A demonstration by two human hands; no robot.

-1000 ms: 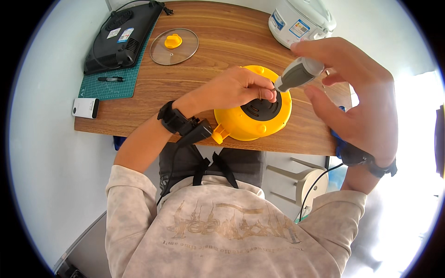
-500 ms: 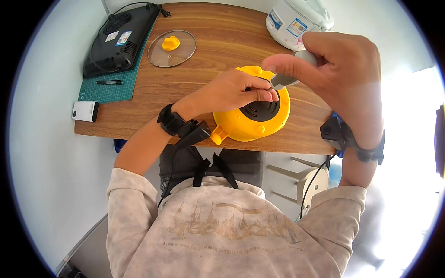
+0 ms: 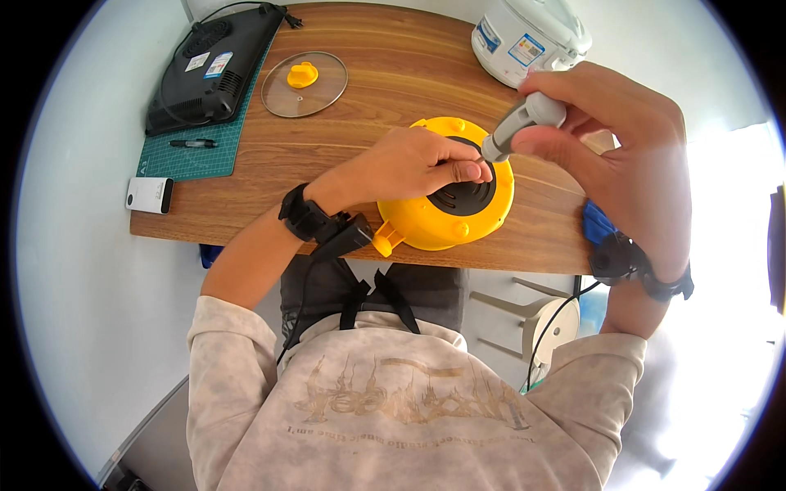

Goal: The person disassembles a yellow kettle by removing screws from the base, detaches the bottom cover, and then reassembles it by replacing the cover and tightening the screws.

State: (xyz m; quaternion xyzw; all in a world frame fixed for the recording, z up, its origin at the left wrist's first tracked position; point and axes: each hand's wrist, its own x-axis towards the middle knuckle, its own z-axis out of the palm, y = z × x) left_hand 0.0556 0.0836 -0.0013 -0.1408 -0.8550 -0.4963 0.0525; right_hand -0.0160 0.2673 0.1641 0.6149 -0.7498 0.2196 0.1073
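A yellow electric pot [image 3: 399, 211] lies upside down near the table's front edge, its black slotted base [image 3: 458, 199] facing up. My left hand [image 3: 430, 164] rests over that base, thumb and fingers pinched together; whatever sits between them is hidden. Right at those fingertips ends a grey screwdriver [image 3: 514, 129], tilted with its handle up to the right. Thumb and fingers of my right hand [image 3: 618, 135] hold the handle from its right side. The tool's tip is hidden by my left fingers.
A glass lid [image 3: 321, 90] with a yellow knob lies beyond my left hand. At the far left, a black appliance [image 3: 209, 78] and a pen [image 3: 193, 144] rest on a green cutting mat [image 3: 188, 162], near a white device [image 3: 149, 195]. A white rice cooker [image 3: 524, 41] stands at the back right.
My right hand has shifted slightly right and turned about the screwdriver, its thumb drawing back to the right and more of the handle showing. My left hand and the pot have hardly moved.
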